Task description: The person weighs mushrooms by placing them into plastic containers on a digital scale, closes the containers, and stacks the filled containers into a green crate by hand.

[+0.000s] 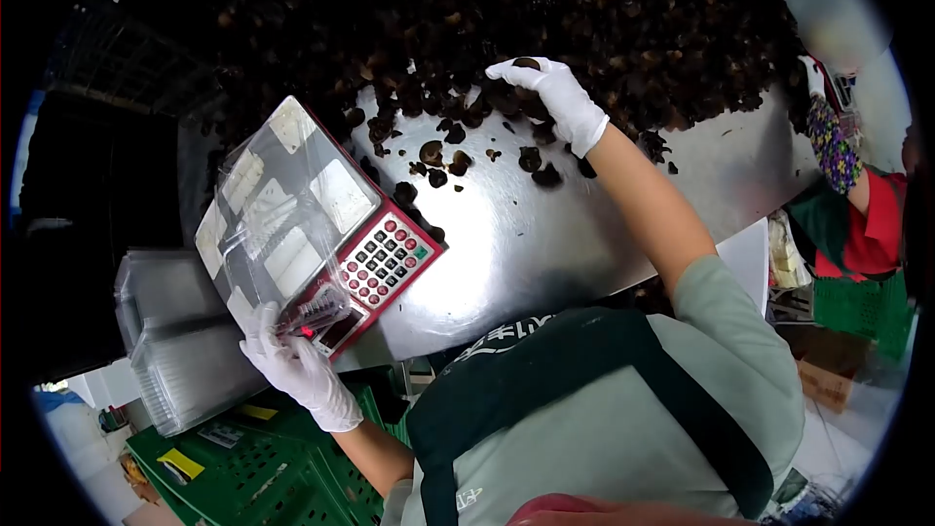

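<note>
My right hand (557,102), in a white glove, is curled at the near edge of a large heap of dark wood ear mushrooms (623,29). A brown mushroom piece (527,63) shows between its fingers; how much more it holds is hidden. My left hand (297,370), also gloved, grips the near edge of a clear plastic container (278,224). That container lies over the pan of a red digital scale (388,258) with a button keypad. Loose mushroom pieces (433,152) are scattered on the metal table between the heap and the scale.
Stacked clear plastic containers (180,351) stand left of the scale. Green crates (253,458) sit below them. The steel table (497,244) has its front edge close to my body. At the right, another person's gloved hand (814,76) and patterned sleeve (835,141) are by the heap.
</note>
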Demonstrator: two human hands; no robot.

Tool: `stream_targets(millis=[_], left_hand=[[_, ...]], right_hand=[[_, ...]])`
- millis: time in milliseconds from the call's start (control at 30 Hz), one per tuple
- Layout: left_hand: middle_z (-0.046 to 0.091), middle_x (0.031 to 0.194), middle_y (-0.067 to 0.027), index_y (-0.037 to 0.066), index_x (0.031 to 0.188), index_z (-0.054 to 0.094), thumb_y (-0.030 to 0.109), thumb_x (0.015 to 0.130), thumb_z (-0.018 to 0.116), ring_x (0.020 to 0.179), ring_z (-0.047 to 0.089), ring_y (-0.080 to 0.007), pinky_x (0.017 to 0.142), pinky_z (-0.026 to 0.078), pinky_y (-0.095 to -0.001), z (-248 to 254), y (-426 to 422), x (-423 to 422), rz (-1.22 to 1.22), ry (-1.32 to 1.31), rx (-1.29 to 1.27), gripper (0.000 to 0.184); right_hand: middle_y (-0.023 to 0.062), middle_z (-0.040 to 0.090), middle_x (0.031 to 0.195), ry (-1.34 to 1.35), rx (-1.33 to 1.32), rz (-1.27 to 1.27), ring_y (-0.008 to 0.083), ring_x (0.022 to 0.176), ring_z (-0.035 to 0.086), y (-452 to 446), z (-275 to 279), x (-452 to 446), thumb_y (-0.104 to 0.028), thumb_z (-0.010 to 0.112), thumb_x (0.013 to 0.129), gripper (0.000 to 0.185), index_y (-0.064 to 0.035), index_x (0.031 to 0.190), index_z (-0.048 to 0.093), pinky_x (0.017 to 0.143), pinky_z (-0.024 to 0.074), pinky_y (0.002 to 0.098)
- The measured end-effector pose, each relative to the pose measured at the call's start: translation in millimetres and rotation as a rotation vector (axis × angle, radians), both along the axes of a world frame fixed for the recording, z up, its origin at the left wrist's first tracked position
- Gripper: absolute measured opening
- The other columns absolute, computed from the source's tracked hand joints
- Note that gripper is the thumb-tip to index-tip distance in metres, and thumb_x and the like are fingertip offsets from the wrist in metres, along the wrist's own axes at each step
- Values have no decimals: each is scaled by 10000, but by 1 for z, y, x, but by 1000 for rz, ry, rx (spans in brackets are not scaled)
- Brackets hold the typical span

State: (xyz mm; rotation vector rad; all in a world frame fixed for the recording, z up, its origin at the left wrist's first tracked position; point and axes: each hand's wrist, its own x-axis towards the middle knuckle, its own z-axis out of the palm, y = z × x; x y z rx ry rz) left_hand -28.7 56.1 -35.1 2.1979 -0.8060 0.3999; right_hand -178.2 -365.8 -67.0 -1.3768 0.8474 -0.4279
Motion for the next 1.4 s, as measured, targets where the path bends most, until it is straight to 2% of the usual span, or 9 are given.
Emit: stream_targets(millis=[67,333,533,633,767,900,1000,1133,1400], left_hand=[[655,1226,-143,40,1228,674,-129,801,548,1187,595,-331,1152,354,-502,-4,0,-2,55,-173,282,476],[706,1174,-92,108,1215,702,6,830,702,1129,651,-255,1183,309,-522,-8,-33,-20,14,-194,170,398],[672,1131,-167,34,1184,663,3,866,717,1062,621,-356,1011,431,-479,-12,-35,-18,-32,-347,162,324],[640,1118,-205,-17,1180,644,-37,868,713,1050,600,-377,917,468,-465,-22,-35,-17,-36,-351,88,321],[642,1131,-189,-18,1191,645,-19,901,695,1080,601,-360,936,483,-456,-19,-34,-15,-57,-329,181,294],[645,1195,-186,-8,1208,652,27,924,645,1175,548,-363,1088,367,-512,-17,-34,-18,-85,-242,126,286],[636,1217,-195,-13,1257,617,52,945,630,1198,544,-368,1091,368,-509,-20,-33,-20,-90,-287,97,319],[619,1264,-205,-7,1297,587,64,955,614,1220,544,-375,1107,359,-515,-16,-35,-20,-114,-319,148,350],[601,1323,-204,-4,1285,598,28,921,618,1231,550,-359,1121,348,-511,-13,-42,-29,-51,-229,129,367]], right_hand=[[0,715,946,-152,290,-18,86,729,569,16,31,13,-271,747,878,225,-108,1025,797,719,460,208],[13,738,946,-380,82,614,69,793,650,126,123,120,-240,764,896,219,-64,1025,785,722,537,224],[115,722,1052,-211,-1165,886,265,1055,654,199,94,159,-587,607,916,544,-82,1023,778,884,517,415],[144,625,1303,-16,-1287,1006,307,1222,549,211,91,143,-720,519,907,696,-116,1168,744,978,467,470],[159,561,1330,-308,-1296,528,331,1198,560,177,80,105,-579,603,886,673,-139,1395,571,994,461,511],[133,547,1224,56,-1310,236,329,1155,549,57,40,22,-308,760,692,704,-196,1360,570,908,488,507],[172,374,1563,687,-1366,120,379,1467,330,10,-9,-45,-434,833,724,923,-300,1534,412,1098,379,592],[154,249,1665,792,-1182,181,390,1541,215,-27,-20,-44,-507,826,772,953,-350,1580,345,1165,308,618],[63,533,1421,786,-1251,451,280,1221,585,-52,-17,18,-252,697,879,336,-205,1211,709,870,602,430]])
